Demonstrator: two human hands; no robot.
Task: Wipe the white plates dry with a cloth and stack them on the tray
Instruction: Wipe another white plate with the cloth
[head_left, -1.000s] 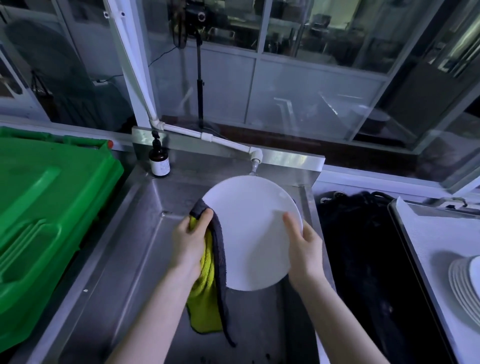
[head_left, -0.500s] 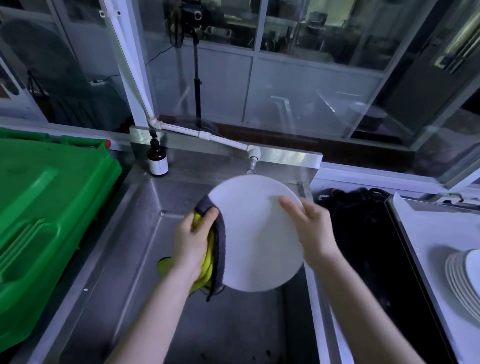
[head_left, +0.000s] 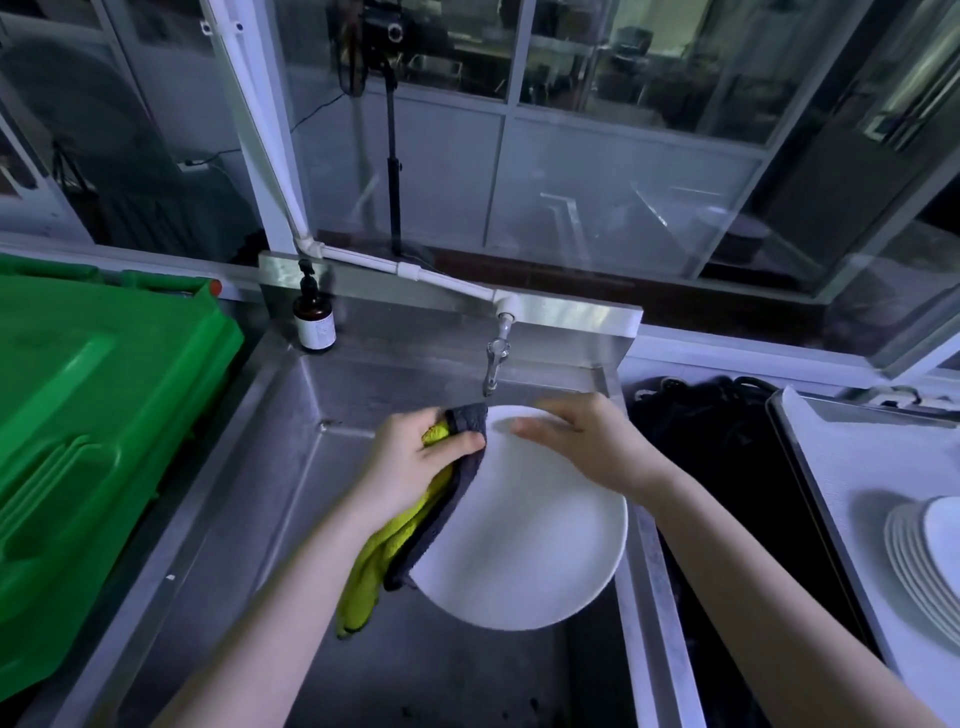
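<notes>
My left hand (head_left: 410, 462) is closed around a cloth (head_left: 395, 540), yellow one side, grey the other. Its thumb pinches the grey fold against the white plate (head_left: 524, 545) at the plate's ten o'clock edge, and the rest of the cloth hangs down past seven o'clock. My right hand (head_left: 587, 441) grips the plate's rim at twelve o'clock, thumb on the face and fingers over the far edge, slightly blurred. The plate is tilted toward me above the steel sink (head_left: 291, 467), just below the tap (head_left: 493, 364). At three o'clock a stack of white plates (head_left: 919, 556) sits on the tray (head_left: 852, 467). A brown bottle (head_left: 313, 317) stands at eleven o'clock, a green crate (head_left: 78, 441) at nine.
</notes>
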